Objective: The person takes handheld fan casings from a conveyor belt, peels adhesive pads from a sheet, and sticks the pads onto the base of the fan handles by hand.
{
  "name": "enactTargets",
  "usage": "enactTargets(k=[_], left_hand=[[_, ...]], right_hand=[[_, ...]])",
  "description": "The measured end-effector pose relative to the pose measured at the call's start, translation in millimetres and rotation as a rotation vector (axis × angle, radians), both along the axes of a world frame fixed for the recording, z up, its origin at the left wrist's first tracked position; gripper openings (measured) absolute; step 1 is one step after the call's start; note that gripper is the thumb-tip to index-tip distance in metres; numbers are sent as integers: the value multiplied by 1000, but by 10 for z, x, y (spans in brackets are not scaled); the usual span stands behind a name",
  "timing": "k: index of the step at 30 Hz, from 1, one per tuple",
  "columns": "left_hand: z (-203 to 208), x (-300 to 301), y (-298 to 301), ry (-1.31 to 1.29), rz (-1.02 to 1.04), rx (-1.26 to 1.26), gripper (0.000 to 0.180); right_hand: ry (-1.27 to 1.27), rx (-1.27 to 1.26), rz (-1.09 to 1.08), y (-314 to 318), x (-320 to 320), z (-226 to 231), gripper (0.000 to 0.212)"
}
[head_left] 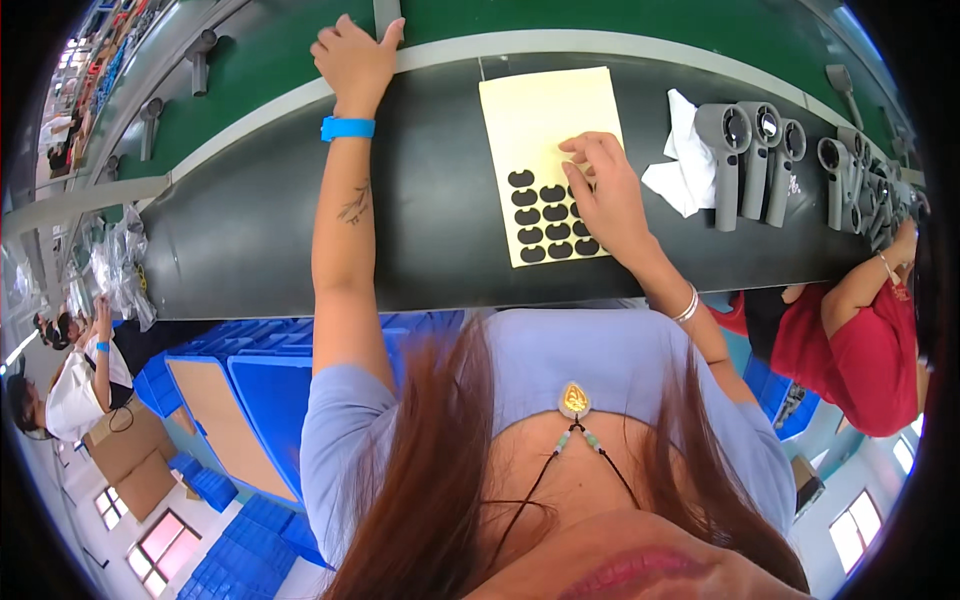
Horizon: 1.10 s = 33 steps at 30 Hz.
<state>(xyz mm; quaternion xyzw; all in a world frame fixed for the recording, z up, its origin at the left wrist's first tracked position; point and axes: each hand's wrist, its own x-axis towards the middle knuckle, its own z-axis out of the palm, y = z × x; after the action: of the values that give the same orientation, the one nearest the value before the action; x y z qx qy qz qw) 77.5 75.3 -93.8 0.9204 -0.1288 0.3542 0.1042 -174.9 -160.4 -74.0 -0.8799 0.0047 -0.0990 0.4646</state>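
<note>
My left hand (356, 62) reaches out over the green belt at the far side, its thumb spread from the fingers. Right by that thumb lies a grey handle-like piece (387, 12), cut off by the picture's edge; no grip on it shows. My right hand (606, 190) hovers over a pale yellow sheet (545, 115), fingers bent and a gap between thumb and forefinger, nothing visible in it. Rows of black rounded stickers (530, 235) fill the sheet's near part, and my right hand covers some of them.
Three grey handheld fans (728, 175) lie right of the sheet beside a crumpled white cloth (682, 155). More fans (860, 180) pile up farther right, near a co-worker in red (870, 350). Clear plastic bags (122, 262) lie at the dark table's left end; single fans (199, 65) lie on the belt.
</note>
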Motion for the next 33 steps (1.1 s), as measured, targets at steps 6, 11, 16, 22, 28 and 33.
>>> enactTargets(k=[6,11,16,22,28,33], left_hand=[[-89,119,216,455,7,-206,55],[194,36,256,322,-23,-625,47],[728,-479,121,143,-275,-937,41],[1119,-1271,-153,219,-767,-1100,37],[1144,-1619,-347,212,-847,-936,43],[926,-1787,-598,307,-919,-962,51]], right_hand=[[-129,-232,84,379,26,-57,16],[-54,-102,46,402,16,-40,21],[-81,-220,94,388,30,-32,21],[-11,-243,108,396,72,10,13],[124,-18,209,287,83,105,9],[77,413,184,20,-42,365,4]])
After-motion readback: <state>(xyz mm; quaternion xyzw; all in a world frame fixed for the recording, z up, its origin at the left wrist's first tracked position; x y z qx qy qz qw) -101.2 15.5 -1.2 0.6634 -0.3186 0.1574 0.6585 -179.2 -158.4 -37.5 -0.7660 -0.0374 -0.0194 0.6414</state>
